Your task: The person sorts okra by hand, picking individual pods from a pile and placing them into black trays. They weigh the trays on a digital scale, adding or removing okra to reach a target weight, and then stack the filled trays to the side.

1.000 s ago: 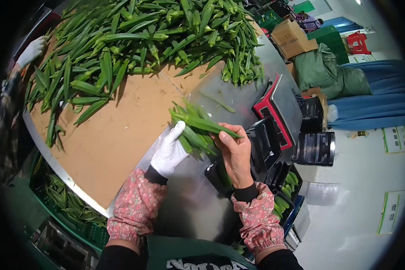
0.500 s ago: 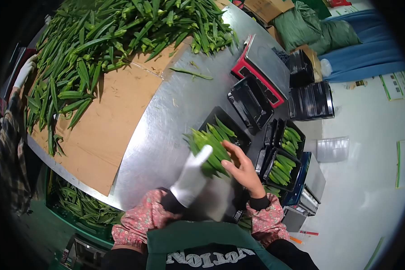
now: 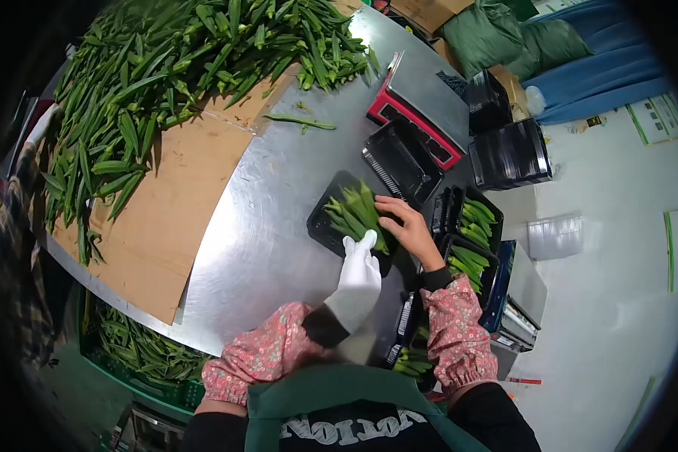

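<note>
Left hand (image 3: 360, 267), gloved, and bare right hand (image 3: 414, 231) have brought the okra bundle (image 3: 352, 213) from just short of the black tray (image 3: 319, 224) to over it. Gloved fingers touch the bundle's near end; whether they pinch it cannot be told. Bare fingers lie along its right side, spread from the thumb. Right of these fingers stand black trays of okra (image 3: 447, 211); beyond their tips, another black tray (image 3: 403, 162), then a red-and-silver scale (image 3: 426, 94). Farther, ahead-left of the fingers, an okra heap (image 3: 196, 68) partly covers cardboard (image 3: 173, 218) on the metal table (image 3: 248, 211).
</note>
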`<action>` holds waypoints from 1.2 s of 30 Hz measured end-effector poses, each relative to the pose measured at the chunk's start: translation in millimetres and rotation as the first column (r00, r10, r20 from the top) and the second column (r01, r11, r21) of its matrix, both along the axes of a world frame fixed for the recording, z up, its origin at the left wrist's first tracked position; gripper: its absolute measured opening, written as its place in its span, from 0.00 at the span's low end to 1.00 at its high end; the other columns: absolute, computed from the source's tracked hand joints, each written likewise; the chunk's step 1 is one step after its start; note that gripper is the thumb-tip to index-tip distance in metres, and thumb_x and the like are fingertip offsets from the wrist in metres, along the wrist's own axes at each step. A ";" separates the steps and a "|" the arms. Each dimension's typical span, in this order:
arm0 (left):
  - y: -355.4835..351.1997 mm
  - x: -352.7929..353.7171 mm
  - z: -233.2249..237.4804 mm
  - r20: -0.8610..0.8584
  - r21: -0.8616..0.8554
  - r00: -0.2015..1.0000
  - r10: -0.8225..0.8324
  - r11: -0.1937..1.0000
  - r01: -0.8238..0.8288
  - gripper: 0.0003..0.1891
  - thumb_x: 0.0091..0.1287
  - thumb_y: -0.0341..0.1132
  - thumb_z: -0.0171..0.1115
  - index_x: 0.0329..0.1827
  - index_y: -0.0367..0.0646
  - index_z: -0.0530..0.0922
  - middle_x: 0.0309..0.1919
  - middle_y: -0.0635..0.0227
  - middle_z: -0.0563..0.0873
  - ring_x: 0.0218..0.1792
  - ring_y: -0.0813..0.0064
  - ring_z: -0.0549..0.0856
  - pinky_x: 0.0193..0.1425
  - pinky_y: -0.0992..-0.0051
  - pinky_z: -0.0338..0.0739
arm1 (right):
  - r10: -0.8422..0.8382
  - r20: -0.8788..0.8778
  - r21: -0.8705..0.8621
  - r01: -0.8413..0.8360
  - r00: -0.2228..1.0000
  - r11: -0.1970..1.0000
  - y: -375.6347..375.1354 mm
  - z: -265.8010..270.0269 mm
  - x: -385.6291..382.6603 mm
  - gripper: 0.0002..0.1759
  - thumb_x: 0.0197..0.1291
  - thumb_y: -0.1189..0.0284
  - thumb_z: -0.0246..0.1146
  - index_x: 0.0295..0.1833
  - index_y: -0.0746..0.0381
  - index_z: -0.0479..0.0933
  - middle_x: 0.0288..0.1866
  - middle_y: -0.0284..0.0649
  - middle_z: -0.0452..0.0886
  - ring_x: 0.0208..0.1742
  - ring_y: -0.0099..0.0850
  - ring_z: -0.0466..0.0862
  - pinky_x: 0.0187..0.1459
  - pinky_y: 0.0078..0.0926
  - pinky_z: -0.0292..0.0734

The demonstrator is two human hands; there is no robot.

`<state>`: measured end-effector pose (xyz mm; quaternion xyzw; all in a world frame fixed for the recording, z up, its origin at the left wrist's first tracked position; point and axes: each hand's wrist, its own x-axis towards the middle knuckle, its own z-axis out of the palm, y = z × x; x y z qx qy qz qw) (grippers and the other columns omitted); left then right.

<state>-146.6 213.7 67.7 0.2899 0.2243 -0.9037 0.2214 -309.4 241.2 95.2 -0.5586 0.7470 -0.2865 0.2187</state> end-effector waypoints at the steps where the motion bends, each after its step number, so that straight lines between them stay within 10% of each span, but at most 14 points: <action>1: -1.8 10.7 11.0 0.029 -0.050 0.999 -0.024 0.998 0.025 0.13 0.77 0.37 0.56 0.61 0.48 0.75 0.57 0.75 0.80 0.54 0.85 0.77 0.61 0.80 0.71 | -0.065 0.022 -0.031 0.065 0.998 0.997 2.2 -4.0 -0.6 0.15 0.64 0.77 0.63 0.55 0.68 0.81 0.59 0.44 0.82 0.60 0.33 0.81 0.62 0.27 0.73; 5: -5.0 70.2 21.1 -0.197 -0.581 0.966 -0.168 0.813 0.023 0.20 0.78 0.35 0.49 0.68 0.34 0.69 0.60 0.62 0.79 0.58 0.74 0.79 0.65 0.72 0.71 | -0.353 0.104 -0.078 0.362 0.930 0.929 29.5 -7.8 7.6 0.12 0.65 0.75 0.61 0.51 0.67 0.83 0.49 0.40 0.86 0.48 0.29 0.85 0.52 0.23 0.77; 9: -13.4 100.3 -5.4 0.182 -0.759 0.965 -0.190 0.596 0.260 0.21 0.75 0.35 0.52 0.66 0.32 0.72 0.57 0.57 0.81 0.54 0.69 0.82 0.59 0.70 0.77 | -0.448 0.123 -0.089 0.459 0.886 0.884 44.3 -10.7 16.9 0.11 0.67 0.74 0.62 0.51 0.67 0.83 0.47 0.38 0.86 0.47 0.26 0.84 0.51 0.21 0.76; 13: -14.0 103.2 -31.0 0.433 -0.827 0.888 0.154 0.460 0.324 0.17 0.73 0.28 0.53 0.63 0.37 0.76 0.58 0.61 0.81 0.54 0.73 0.82 0.61 0.71 0.77 | -0.395 -0.050 -0.159 0.383 0.917 0.910 22.3 -22.4 29.6 0.14 0.67 0.71 0.62 0.55 0.66 0.81 0.50 0.41 0.84 0.50 0.31 0.83 0.53 0.25 0.75; 14: -20.0 104.8 -36.7 0.450 -0.893 0.835 0.315 0.154 0.423 0.21 0.70 0.25 0.56 0.67 0.37 0.73 0.64 0.60 0.78 0.60 0.69 0.79 0.67 0.69 0.73 | -0.386 -0.103 -0.188 0.363 0.917 0.913 12.1 -27.6 33.4 0.15 0.67 0.70 0.62 0.56 0.64 0.81 0.51 0.45 0.84 0.52 0.38 0.83 0.55 0.30 0.75; 19: -30.9 89.6 -46.7 0.450 -0.809 0.750 0.485 -0.135 0.572 0.33 0.68 0.23 0.57 0.77 0.40 0.61 0.74 0.56 0.66 0.74 0.62 0.67 0.74 0.65 0.67 | -0.181 -0.432 -0.150 0.128 0.884 0.980 -14.6 -39.2 72.6 0.21 0.65 0.65 0.62 0.61 0.59 0.77 0.64 0.50 0.76 0.64 0.49 0.74 0.62 0.44 0.67; 25: -19.2 84.5 -51.4 0.391 -0.911 0.844 0.367 0.023 0.411 0.35 0.68 0.24 0.58 0.79 0.42 0.59 0.76 0.55 0.62 0.72 0.62 0.70 0.71 0.66 0.70 | -0.279 -0.250 -0.142 0.250 0.927 0.958 8.2 -37.8 76.7 0.15 0.64 0.69 0.63 0.55 0.62 0.81 0.54 0.48 0.81 0.59 0.46 0.77 0.59 0.39 0.70; 33: -26.9 86.4 -28.2 0.402 -0.472 0.638 0.657 -0.448 0.759 0.32 0.57 0.27 0.63 0.69 0.44 0.74 0.70 0.47 0.70 0.72 0.43 0.67 0.74 0.57 0.63 | -0.433 -0.045 -0.110 0.427 0.900 0.898 9.6 -39.4 45.6 0.17 0.64 0.72 0.63 0.57 0.64 0.80 0.46 0.49 0.86 0.47 0.42 0.88 0.51 0.34 0.79; 36: -25.6 90.7 -14.6 0.366 -0.205 0.543 0.756 -0.504 0.839 0.32 0.55 0.34 0.66 0.68 0.44 0.75 0.68 0.44 0.72 0.68 0.44 0.71 0.70 0.58 0.68 | -0.465 0.275 -0.100 0.506 0.841 0.857 7.9 -23.4 31.0 0.18 0.65 0.74 0.64 0.60 0.65 0.79 0.46 0.42 0.87 0.46 0.27 0.85 0.50 0.25 0.78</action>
